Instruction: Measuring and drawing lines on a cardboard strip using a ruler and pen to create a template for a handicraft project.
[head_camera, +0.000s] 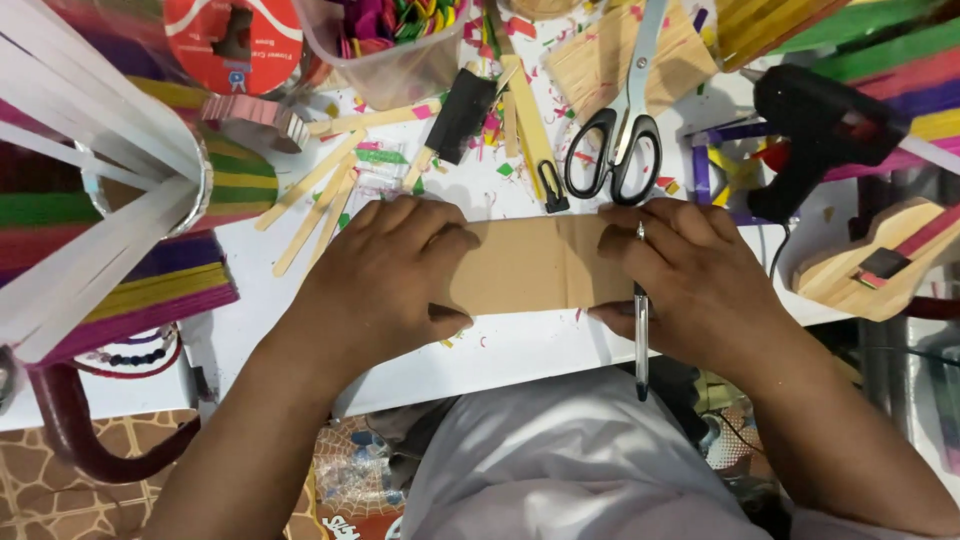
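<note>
A brown cardboard strip (530, 265) lies flat on the white table (520, 345) in front of me. My left hand (385, 275) presses down on its left end, fingers spread over the card and thumb at its lower edge. Over the right end rests my right hand (690, 280), which also holds a pen (641, 330) between its fingers, the pen pointing toward me past the table edge.
Black-handled scissors (617, 140), a black glue gun (815, 125), loose wooden craft sticks (320, 195), a small black foam brush (455, 120) and coloured scraps lie beyond the card. A clear tub (395, 65) stands at the back. Striped stick-built pieces (150, 290) crowd the left and right.
</note>
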